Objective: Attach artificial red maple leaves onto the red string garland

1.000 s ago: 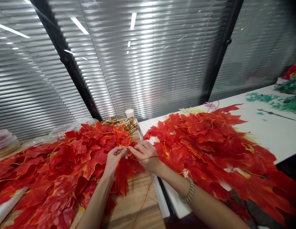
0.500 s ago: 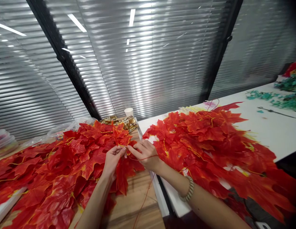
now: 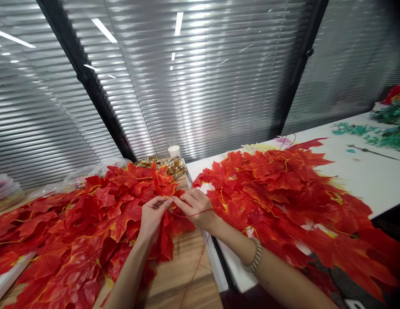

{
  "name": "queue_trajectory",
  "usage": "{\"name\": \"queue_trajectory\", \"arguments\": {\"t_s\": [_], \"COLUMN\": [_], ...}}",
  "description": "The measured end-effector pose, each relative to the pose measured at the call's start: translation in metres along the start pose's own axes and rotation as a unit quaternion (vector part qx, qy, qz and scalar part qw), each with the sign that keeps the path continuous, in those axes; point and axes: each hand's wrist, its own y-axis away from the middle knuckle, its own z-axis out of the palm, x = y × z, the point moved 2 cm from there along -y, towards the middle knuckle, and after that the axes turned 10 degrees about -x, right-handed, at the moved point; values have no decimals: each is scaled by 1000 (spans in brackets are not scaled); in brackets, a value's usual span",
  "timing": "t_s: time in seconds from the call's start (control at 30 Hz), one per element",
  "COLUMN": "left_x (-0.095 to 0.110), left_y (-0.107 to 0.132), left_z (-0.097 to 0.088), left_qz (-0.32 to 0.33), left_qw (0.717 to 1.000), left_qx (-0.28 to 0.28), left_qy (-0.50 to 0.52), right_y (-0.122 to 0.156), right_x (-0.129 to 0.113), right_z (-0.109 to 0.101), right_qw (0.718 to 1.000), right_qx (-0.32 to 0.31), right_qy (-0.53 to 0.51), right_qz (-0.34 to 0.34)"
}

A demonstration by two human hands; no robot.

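Note:
My left hand [image 3: 154, 211] is closed in a pinch on the yellow stem of a red artificial maple leaf [image 3: 166, 240]. Close by on its right, my right hand [image 3: 197, 208] is closed with thumb and forefinger at the same spot, on a thin red string [image 3: 200, 253]. The string crosses its fingers and hangs down over the wooden table. Fingertips of both hands nearly meet, and the exact join between string and stem is too small to make out. Another orange-red leaf [image 3: 163, 180] stands up just beyond the fingertips.
Heaps of red maple leaves [image 3: 80, 223] cover the wooden table [image 3: 183, 266] on the left and the white table [image 3: 357, 171] on the right. Behind stand a paper cup [image 3: 174, 151] and gold-wrapped packets [image 3: 174, 167]. Teal foliage [image 3: 388, 128] lies far right, before blinds.
My left hand has shifted very slightly, and the leaf hanging below it has turned a little. The right hand keeps its place.

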Motion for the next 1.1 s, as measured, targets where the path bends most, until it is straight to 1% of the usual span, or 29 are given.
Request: {"name": "queue_trajectory", "arguments": {"t_s": [0.1,0.17,0.27,0.37,0.53,0.7,0.83,0.93,1.03,1.1], "left_x": [-1,0,2,1,0,-1,-5,-9,-10,-8], "left_y": [1,2,3,4,5,6,5,4,4,4], "left_z": [0,0,2,4,6,8,6,4,4,4], "left_qz": [5,8,12,17,19,21,23,23,28,39], "left_qw": [1000,999,999,1000,1000,998,998,999,999,998], "left_qx": [21,27,19,2,-2,-23,-32,-27,-31,-45], "left_qy": [-5,-16,-26,-23,-11,-50,-38,-16,-15,-32], "right_y": [1,1,2,1,1,3,3,3,1,-1], "right_x": [-2,-3,-3,-3,-4,-2,-2,-4,-6,-5], "right_z": [4,6,7,7,7,10,12,11,10,9], "right_qw": [999,998,991,985,982,973,971,968,955,932], "right_qx": [-15,-21,-28,-29,-16,12,-6,-17,-21,-13], "right_qy": [-29,-60,-112,-147,-170,-209,-221,-235,-277,-336], "right_qz": [7,25,61,82,86,101,88,89,100,133]}}
